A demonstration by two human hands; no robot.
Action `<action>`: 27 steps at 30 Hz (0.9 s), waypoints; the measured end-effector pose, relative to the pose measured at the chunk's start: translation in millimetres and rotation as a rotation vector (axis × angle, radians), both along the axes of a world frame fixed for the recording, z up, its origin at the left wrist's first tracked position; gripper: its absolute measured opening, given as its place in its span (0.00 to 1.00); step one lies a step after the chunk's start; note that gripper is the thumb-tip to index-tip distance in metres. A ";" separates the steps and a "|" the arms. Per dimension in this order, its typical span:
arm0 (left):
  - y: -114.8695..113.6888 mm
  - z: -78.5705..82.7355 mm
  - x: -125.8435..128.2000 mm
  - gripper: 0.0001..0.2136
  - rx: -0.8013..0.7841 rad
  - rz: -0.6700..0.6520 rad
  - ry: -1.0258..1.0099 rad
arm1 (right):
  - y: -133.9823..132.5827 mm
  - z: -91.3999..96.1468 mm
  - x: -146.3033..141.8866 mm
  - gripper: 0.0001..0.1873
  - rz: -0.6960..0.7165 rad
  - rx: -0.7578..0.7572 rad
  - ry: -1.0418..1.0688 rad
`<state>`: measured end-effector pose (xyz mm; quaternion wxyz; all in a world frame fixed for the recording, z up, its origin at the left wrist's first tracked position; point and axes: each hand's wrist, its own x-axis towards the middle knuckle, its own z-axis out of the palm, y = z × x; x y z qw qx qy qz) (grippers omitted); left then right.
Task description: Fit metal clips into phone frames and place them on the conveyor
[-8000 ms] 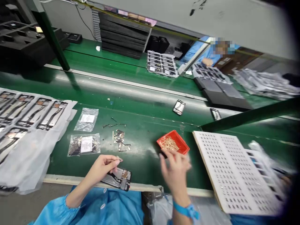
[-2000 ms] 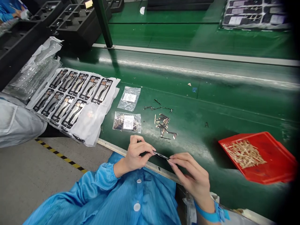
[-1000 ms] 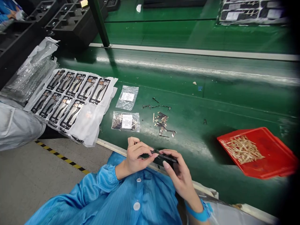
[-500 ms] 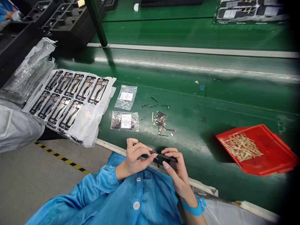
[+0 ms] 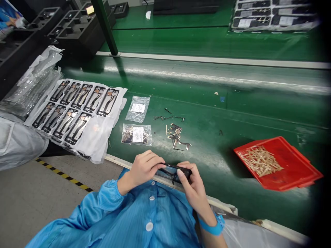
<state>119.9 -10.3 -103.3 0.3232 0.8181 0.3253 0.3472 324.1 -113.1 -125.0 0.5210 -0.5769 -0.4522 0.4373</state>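
Note:
A dark phone frame (image 5: 171,171) with a glossy face is held level between my two hands at the table's front edge. My left hand (image 5: 145,167) pinches its left end, fingers bent over the top edge. The other end sits in my right hand (image 5: 193,186), with the thumb on the face and the fingers behind. Just beyond lies a small pile of black-and-gold flex cables (image 5: 176,132), with thin black strips (image 5: 165,117) behind it. To the left of the pile are a labelled bag of small parts (image 5: 136,134) and another clear labelled bag (image 5: 138,109).
On the left, a white tray (image 5: 99,137) bears several phone frames, beside stacked clear trays (image 5: 33,86). A red bin (image 5: 297,168) with gold strips stands at the right. Black foam boxes (image 5: 77,36) and a green post (image 5: 104,27) rise at the back left.
The phone frame has tipped so that more of its glossy face shows. My left hand has shifted slightly left and its fingers lie closer along the edge. The view has moved a little.

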 end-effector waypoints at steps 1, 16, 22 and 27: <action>1.9 5.8 -2.6 0.05 -0.037 0.006 0.024 | 0.6 3.8 3.5 0.08 0.041 -0.024 0.001; -6.9 30.3 -5.3 0.06 -0.318 0.181 0.002 | 8.9 15.5 4.0 0.15 0.115 -0.126 -0.046; 0.6 34.7 -10.7 0.02 -0.194 0.162 -0.035 | 23.7 33.1 5.8 0.17 0.149 -0.121 -0.118; 11.2 35.7 -19.3 0.12 -0.156 0.196 -0.013 | 73.9 43.0 46.6 0.20 0.158 -0.116 -0.142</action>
